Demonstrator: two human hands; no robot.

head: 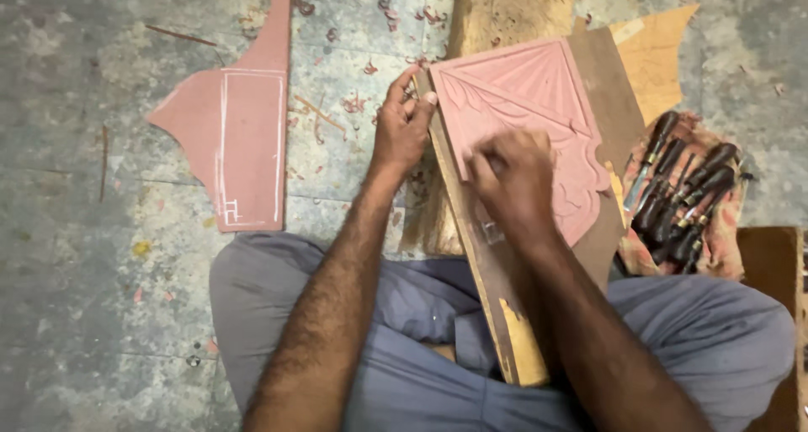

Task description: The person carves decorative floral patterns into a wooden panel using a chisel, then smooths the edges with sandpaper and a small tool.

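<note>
left hand [402,129] pinches the top left edge of the pink carved panel [526,121], which sits on a board at about 1 o'clock. right hand [515,184] is fisted on the panel, possibly around a tool, can't tell. chisels [682,196] lie at 3 o'clock.

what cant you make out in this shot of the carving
Head view only:
- Tool in the right hand: hidden by the fist and blurred.
- Left hand fingertips at the carved pink panel edge: too small to tell what they pinch.
- Chisels on the cloth: tips overlapped.
- Wooden block: cut off by the right edge.
</note>
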